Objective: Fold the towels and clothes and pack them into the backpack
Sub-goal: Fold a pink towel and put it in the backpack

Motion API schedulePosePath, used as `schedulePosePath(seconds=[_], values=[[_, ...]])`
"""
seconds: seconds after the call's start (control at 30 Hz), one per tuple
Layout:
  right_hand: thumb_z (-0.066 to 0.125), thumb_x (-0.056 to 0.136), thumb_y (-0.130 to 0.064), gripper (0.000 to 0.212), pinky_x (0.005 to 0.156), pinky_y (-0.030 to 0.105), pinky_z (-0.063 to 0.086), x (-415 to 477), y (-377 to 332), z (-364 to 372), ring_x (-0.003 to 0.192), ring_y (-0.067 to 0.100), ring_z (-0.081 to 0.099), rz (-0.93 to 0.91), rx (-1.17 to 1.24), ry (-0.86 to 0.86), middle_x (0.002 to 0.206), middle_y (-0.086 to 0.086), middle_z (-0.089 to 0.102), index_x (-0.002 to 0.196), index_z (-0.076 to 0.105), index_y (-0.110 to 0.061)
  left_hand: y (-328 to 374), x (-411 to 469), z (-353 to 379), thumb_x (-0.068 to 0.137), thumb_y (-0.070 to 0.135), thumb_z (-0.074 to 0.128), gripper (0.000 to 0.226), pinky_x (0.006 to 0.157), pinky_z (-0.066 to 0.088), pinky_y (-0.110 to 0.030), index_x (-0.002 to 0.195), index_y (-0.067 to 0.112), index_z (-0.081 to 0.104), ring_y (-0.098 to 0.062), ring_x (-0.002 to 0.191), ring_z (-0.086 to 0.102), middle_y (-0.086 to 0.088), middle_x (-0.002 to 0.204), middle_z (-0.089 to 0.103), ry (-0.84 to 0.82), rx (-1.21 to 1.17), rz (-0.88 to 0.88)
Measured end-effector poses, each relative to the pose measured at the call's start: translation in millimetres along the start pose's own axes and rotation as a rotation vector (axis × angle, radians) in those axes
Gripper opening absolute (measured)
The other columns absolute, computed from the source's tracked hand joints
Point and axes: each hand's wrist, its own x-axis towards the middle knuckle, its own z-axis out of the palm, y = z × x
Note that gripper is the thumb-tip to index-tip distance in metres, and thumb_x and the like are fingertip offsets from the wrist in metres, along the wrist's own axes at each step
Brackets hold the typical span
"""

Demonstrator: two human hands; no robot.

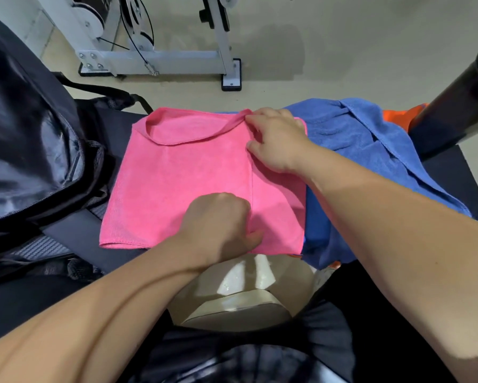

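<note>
Pink towel [177,183] lies flat; left hand [218,225] pinches its near edge, right hand [276,139] its far corner; backpack [30,134] sits leftward, nearer the left hand.

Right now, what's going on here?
A person is folding a pink towel on a dark surface. The right hand pinches its far edge, and the left hand grips the fold at the near edge. A blue towel lies crumpled on the right, partly under the pink one, with an orange cloth beyond it. The black backpack sits on the left and looks unzipped.
</note>
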Motion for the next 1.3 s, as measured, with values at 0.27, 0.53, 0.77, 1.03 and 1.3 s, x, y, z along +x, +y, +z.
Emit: schedulePosePath(seconds=[0.27,0.53,0.77,1.03,1.3], values=[[0.065,0.094,-0.027,0.057,0.119,0.034,0.030,0.8,17.3,5.8,0.137,0.019,0.045,0.073,0.491,-0.013,0.150,0.004,0.048,0.147,0.049,-0.018,1.2,1.9,-8.5,0.071,0.039,0.067,0.023,0.061,0.046,-0.033,0.064,0.021,0.054,-0.028,0.076,0.059,-0.003,0.074,0.064,-0.106,-0.118,-0.025],[0.061,0.099,-0.026,0.052,0.114,0.020,0.030,-2.7,18.5,6.0,0.134,0.011,0.047,0.079,0.599,-0.011,0.151,0.001,0.048,0.148,0.048,-0.015,-24.0,3.5,-18.2,0.084,0.021,0.072,0.024,0.061,0.043,-0.021,0.061,0.015,0.066,-0.004,0.056,0.056,0.008,0.056,0.062,-0.176,-0.355,0.074],[0.064,0.096,-0.019,0.040,0.107,0.026,0.043,1.5,14.8,-5.3,0.116,0.010,0.061,0.107,0.723,0.057,0.127,0.000,0.066,0.136,0.061,-0.013,-33.7,-4.1,-51.0,0.089,0.017,0.077,0.028,0.054,0.039,-0.025,0.063,0.011,0.065,-0.009,0.051,0.043,0.006,0.053,0.054,-0.283,-0.804,-0.062],[0.069,0.075,-0.001,0.027,0.059,0.033,0.057,-8.5,33.0,-43.3,0.059,0.014,0.066,0.243,0.960,0.375,0.075,0.002,0.069,0.092,0.073,-0.021,4.2,3.1,-78.1,0.090,0.013,0.074,0.029,0.050,0.035,-0.035,0.063,0.010,0.065,-0.017,0.052,0.044,-0.008,0.054,0.055,-0.327,-0.931,0.067],[0.066,0.079,-0.002,0.059,0.096,0.016,0.042,-39.8,55.2,-14.9,0.112,0.008,0.062,0.276,0.497,0.144,0.129,-0.003,0.067,0.135,0.062,-0.017,51.7,23.4,-14.0,0.077,0.033,0.063,0.024,0.064,0.051,-0.031,0.061,0.014,0.068,-0.012,0.063,0.062,0.001,0.063,0.069,-0.316,-0.432,0.116]])
